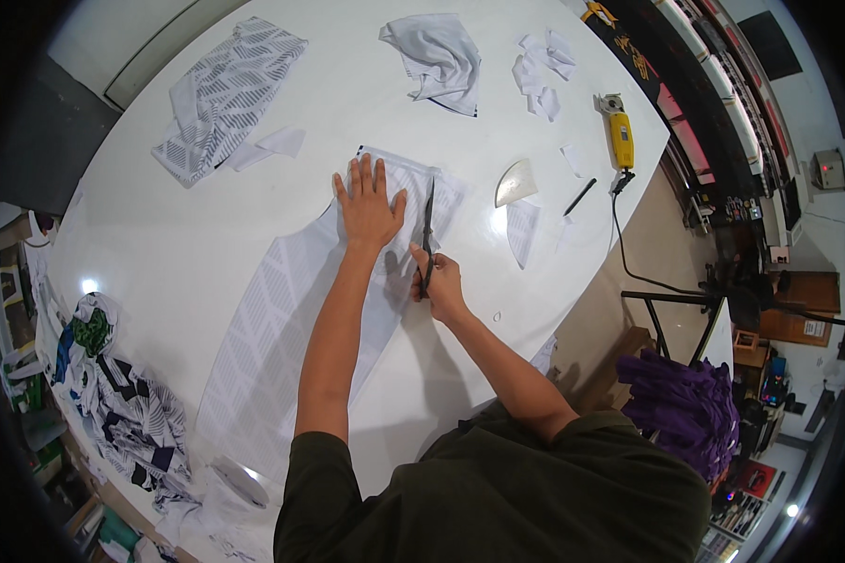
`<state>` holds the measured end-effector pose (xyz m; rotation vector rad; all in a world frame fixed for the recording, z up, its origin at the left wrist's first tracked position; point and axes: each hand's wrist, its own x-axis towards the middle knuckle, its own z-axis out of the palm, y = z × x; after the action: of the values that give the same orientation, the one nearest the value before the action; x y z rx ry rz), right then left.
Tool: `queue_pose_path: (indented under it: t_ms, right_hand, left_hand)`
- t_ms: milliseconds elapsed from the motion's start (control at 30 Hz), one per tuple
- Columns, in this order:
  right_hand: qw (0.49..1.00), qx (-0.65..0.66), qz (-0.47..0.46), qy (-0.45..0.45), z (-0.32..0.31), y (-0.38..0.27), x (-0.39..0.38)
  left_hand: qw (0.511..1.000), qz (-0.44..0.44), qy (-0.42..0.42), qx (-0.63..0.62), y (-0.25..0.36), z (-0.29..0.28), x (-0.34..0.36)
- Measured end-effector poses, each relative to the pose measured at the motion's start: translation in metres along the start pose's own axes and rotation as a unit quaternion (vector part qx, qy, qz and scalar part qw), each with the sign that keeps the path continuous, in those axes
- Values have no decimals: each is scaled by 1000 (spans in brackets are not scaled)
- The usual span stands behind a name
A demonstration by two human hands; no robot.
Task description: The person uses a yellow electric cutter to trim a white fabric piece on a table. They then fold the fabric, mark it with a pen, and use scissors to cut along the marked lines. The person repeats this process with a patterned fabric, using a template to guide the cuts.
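A long piece of white fabric with a pale grey striped pattern lies spread on the white table. My left hand rests flat on its far part, fingers spread, pressing it down. Just to the right, my right hand grips the handles of dark scissors. Their blades point away from me along the fabric's right side, near its far corner. A strip of fabric shows to the right of the blades. Whether it is cut loose, I cannot tell.
Patterned fabric, a crumpled white piece and scraps lie at the far side. Rightward are a curved template, a black pen and a yellow corded electric cutter. Fabric is heaped at left.
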<state>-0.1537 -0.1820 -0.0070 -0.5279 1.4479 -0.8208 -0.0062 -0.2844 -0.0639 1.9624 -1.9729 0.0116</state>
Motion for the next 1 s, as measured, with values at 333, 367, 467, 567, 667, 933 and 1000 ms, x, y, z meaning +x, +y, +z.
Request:
queue_pose_path:
  t_ms: [333,367,467,567,667,933,1000]
  right_hand:
    - [999,4,25,-21,-4,-6,-3]
    - [999,0,28,-38,-7,-8,-5]
    - [995,-11,49,-86,-25,-12,-18]
    - [989,-51,72,-120,-56,-10,-39]
    - [980,-124,79,-136,-85,-3,-63]
    - [974,-168,52,-140,-101,-3,-79]
    - [978,-154,42,-136,-99,-3,-71]
  left_hand:
    - [999,-9,27,-16,-1,-3,3]
    - [998,-19,58,-25,-6,-1,5]
    - [991,-67,106,-42,-22,4,17]
    - [989,-124,78,-34,-21,-17,35]
    - [988,-135,69,-43,-23,-18,50]
    - [978,-173,-14,-118,-30,-6,76]
    - [970,-173,-20,-171,-39,-4,80]
